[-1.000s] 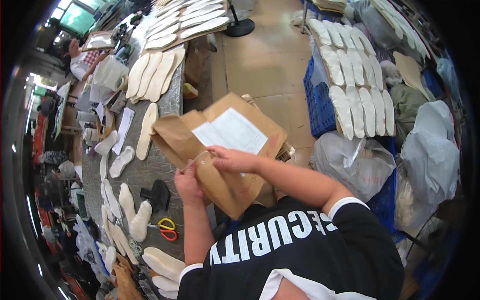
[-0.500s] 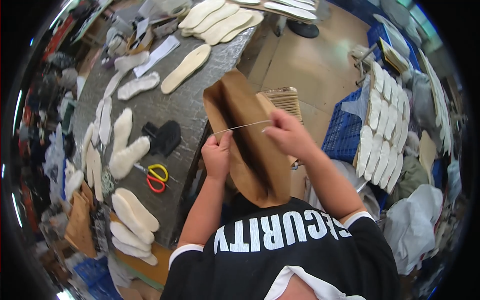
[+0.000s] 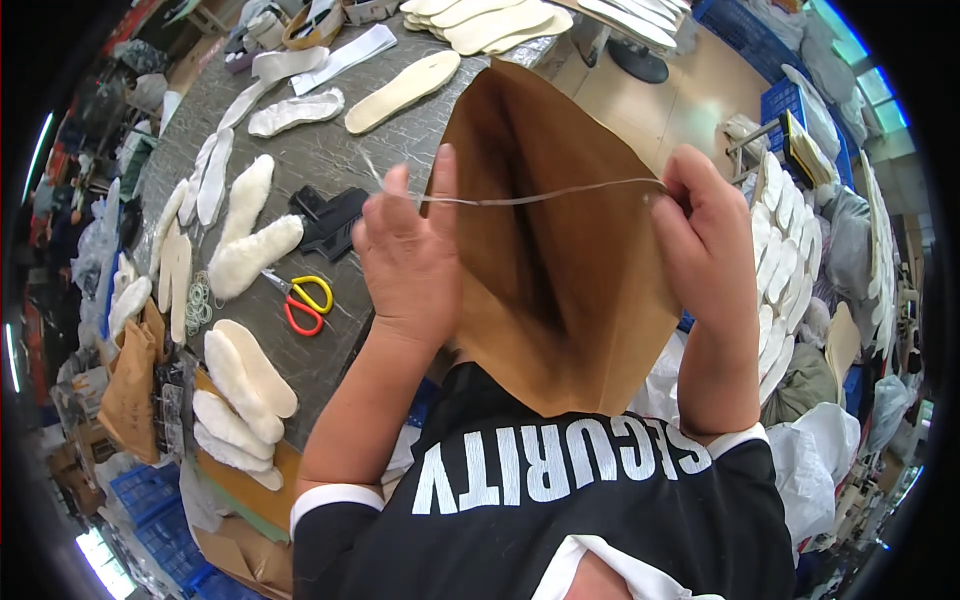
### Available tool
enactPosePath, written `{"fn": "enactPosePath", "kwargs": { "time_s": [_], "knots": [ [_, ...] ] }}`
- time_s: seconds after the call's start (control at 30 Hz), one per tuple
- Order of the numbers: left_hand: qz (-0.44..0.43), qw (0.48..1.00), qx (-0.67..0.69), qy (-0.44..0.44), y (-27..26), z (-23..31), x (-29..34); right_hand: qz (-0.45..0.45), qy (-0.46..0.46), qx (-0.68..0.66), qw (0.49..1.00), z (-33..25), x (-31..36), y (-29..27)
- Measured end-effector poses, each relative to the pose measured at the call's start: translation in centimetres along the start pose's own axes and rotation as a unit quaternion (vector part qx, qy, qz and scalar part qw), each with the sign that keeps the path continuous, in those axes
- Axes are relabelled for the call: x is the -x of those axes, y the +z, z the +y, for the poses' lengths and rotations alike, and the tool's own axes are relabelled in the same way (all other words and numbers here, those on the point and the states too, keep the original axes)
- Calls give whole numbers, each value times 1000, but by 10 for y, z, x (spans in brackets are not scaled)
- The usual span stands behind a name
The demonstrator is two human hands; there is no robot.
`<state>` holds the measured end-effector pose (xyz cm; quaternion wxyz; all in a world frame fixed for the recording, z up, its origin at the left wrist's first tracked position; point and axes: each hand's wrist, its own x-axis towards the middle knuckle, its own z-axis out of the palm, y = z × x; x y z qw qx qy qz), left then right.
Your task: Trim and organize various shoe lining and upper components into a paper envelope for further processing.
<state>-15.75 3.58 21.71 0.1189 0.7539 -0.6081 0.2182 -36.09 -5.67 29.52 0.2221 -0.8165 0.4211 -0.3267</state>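
A large brown paper bag (image 3: 610,300) stands in front of my body, its dark mouth spread wide. A thin whitish string (image 3: 540,196) runs across the mouth with a slight sag. At the right rim my right hand (image 3: 705,235) is closed, pinching the string between thumb and fingers. My left hand (image 3: 410,250) is at the left rim with two fingers raised and the others curled. The string passes between its fingers, and a loose tail sticks out beyond them. What lies inside the bag is hidden in shadow.
On the grey table to the left are scissors (image 3: 305,305) with red and yellow handles, a black tool (image 3: 330,220), fluffy white insoles (image 3: 255,240) and a cream insole (image 3: 403,92). A string bundle (image 3: 198,303) lies near them. White insoles (image 3: 785,260) stand in rows on the right.
My hands have moved apart, and the bag mouth has widened and come nearer. My left fingers have gone from a pinch to partly raised. The head view has shifted.
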Motion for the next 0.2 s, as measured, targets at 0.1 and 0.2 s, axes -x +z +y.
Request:
{"fn": "enactPosePath", "kwargs": {
  "time_s": [0.1, 0.2],
  "knots": [
    [-26, 982, 22, 186, -12, 14, -7, -26, -53, 47, 997, -20, -8, 0],
    [-464, 772, -72, 428, -12, 45, -27, -11, -132, 35, 991, -36, -16, 11]
  ]
}}
